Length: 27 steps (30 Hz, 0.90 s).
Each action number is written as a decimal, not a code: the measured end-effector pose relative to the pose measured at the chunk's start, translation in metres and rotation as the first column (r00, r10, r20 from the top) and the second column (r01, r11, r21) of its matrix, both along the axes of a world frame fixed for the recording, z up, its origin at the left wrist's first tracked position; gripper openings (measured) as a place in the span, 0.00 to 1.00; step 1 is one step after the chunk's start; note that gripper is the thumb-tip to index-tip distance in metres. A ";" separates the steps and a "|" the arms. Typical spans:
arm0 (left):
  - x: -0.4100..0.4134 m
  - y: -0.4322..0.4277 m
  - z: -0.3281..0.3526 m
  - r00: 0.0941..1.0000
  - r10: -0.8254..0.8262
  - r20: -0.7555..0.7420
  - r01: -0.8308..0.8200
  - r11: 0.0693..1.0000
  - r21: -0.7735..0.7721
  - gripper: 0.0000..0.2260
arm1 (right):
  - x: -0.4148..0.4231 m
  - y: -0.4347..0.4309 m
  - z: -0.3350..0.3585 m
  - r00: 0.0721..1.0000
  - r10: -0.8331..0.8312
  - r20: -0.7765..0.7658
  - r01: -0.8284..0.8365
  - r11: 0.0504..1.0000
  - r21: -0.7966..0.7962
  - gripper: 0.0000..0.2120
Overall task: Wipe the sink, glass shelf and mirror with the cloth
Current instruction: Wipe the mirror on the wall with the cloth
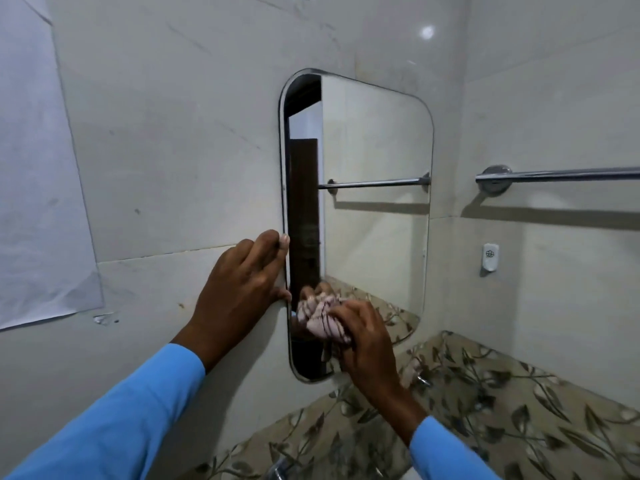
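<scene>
At the mirror's (374,188) lower left corner, your right hand (367,344) presses the bunched pink striped cloth (320,318) against the glass. Your left hand (239,289), fingers spread, holds nothing and braces the mirror's left edge. No legible writing visible.

mirror (375,188): on the wall
left hand (239,289): at the mirror's left edge
cloth (320,318): against the mirror's lower left, under the right hand (369,344)
towel rail (561,175): right of the mirror
</scene>
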<state>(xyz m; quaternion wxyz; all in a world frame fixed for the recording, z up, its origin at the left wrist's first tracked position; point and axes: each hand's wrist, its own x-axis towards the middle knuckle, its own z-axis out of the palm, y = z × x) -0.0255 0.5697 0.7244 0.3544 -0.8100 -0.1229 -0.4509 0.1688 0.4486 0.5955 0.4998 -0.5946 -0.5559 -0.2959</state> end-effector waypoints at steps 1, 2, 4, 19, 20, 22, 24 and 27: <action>0.000 0.000 0.000 1.000 -0.001 0.004 0.001 1.000 0.004 0.40 | 0.002 -0.006 -0.018 0.999 0.022 -0.037 -0.024 0.999 -0.034 0.19; 0.000 -0.001 0.000 1.000 -0.006 0.008 0.006 1.000 0.008 0.40 | 0.003 -0.014 -0.033 0.997 0.041 -0.071 -0.046 0.996 -0.070 0.20; -0.001 -0.002 0.000 1.000 -0.009 0.010 0.009 1.000 -0.001 0.40 | 0.002 -0.029 -0.052 0.992 0.065 -0.111 -0.082 0.984 -0.156 0.25; -0.030 -0.028 -0.014 0.969 -0.229 0.092 0.245 0.938 -0.244 0.33 | -0.034 -0.108 -0.017 0.993 0.106 -0.054 -0.119 0.895 -0.431 0.10; -0.034 -0.030 -0.018 0.967 -0.231 0.106 0.251 0.935 -0.251 0.31 | -0.037 -0.108 -0.014 0.993 0.121 -0.015 -0.116 0.896 -0.429 0.10; -0.041 -0.039 -0.029 0.958 -0.250 0.140 0.279 0.926 -0.255 0.26 | -0.040 -0.109 -0.010 0.992 0.125 0.036 -0.095 0.888 -0.451 0.10; -0.047 -0.054 -0.042 0.935 -0.322 0.150 0.351 0.902 -0.250 0.22 | -0.046 -0.110 -0.004 0.992 0.111 0.059 -0.071 0.884 -0.463 0.11; -0.048 -0.077 -0.067 0.889 -0.457 0.041 0.438 0.819 -0.371 0.22 | -0.060 -0.113 0.008 0.995 0.094 0.042 -0.060 0.865 -0.499 0.12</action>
